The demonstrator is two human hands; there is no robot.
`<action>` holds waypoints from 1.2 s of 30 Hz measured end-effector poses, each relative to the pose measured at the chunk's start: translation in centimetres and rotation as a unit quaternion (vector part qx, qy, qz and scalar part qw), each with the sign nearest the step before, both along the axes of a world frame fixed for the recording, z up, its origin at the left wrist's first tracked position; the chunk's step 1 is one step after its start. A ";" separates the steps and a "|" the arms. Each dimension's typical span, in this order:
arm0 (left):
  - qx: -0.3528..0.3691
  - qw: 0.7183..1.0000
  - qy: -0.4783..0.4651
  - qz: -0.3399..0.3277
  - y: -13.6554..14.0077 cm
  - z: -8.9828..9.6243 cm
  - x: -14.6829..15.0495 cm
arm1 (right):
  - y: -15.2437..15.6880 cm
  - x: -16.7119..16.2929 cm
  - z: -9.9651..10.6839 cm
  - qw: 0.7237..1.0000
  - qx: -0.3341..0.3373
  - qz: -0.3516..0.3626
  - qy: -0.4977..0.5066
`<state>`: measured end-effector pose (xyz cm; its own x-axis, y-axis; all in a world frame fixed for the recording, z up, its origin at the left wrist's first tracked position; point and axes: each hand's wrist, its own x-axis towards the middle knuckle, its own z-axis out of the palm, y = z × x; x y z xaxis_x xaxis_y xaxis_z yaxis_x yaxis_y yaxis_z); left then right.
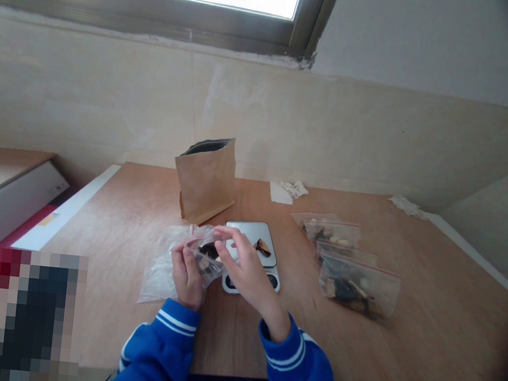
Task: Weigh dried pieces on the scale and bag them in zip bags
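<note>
My left hand [187,277] is closed on the side of a clear zip bag [199,263], which has dark and pale dried pieces [207,249] inside. At the bag's upper right is my right hand [244,267], its thumb and forefinger apart and their tips at the bag's mouth. Whether its other fingers touch the bag is hard to see. Behind my right hand a white kitchen scale [245,228] is partly covered. A brown dried piece [263,248] lies on its metal plate. More clear plastic bags [156,277] lie flat left of my left hand.
A brown paper pouch [205,180] stands open-topped behind the bags. Several filled zip bags [357,284] lie to the right on the wooden table [425,327]. Crumpled tissue [294,188] and a white paper [279,193] are near the wall, below a window.
</note>
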<state>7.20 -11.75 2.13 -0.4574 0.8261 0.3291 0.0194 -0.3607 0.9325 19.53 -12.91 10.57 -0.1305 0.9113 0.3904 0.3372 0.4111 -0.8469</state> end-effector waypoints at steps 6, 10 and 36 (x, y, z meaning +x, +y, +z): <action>-0.007 0.997 0.039 0.061 0.2 0.5 -0.2 | 0.5 3.0 -3.5 0.966 0.059 -0.232 -0.095; -0.001 0.998 0.028 0.063 0.3 0.1 -0.4 | 0.9 4.7 -6.9 0.935 0.038 -0.254 -0.245; 0.014 0.999 -0.028 -0.016 0.3 0.2 0.0 | 1.5 -0.5 -0.9 0.998 0.038 -0.058 0.011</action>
